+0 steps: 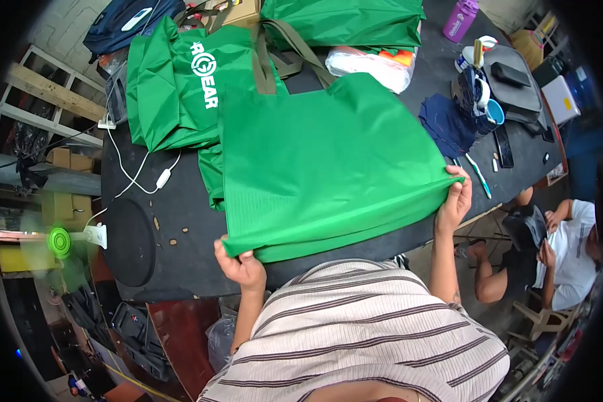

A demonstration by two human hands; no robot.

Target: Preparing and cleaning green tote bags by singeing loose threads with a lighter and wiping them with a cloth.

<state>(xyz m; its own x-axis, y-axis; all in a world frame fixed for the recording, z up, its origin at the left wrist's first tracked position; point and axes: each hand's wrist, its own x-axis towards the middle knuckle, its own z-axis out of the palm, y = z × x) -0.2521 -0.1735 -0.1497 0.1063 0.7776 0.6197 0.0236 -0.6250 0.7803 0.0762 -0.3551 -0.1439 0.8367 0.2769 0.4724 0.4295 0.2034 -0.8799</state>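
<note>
A green tote bag (pixel 328 161) with olive strap handles lies spread across the dark table in front of me, its bottom edge toward my body. My left hand (pixel 241 268) pinches the near left corner, thumb against the fabric. At the near right corner, my right hand (pixel 454 201) grips the bag between thumb and fingers. Between the two hands the bottom edge is stretched fairly straight, with a fold of fabric hanging along it. The handles (pixel 301 50) reach away from me at the far side. Whatever lies beneath the bag is hidden.
More green bags (pixel 174 94) are piled at the far left, and others (pixel 348 23) at the back. A purple bottle (pixel 460 20), navy cloth (pixel 445 124) and toothbrush (pixel 478 175) lie rightward. A small green fan (pixel 60 242) is at left. Another person (pixel 563 248) sits at right.
</note>
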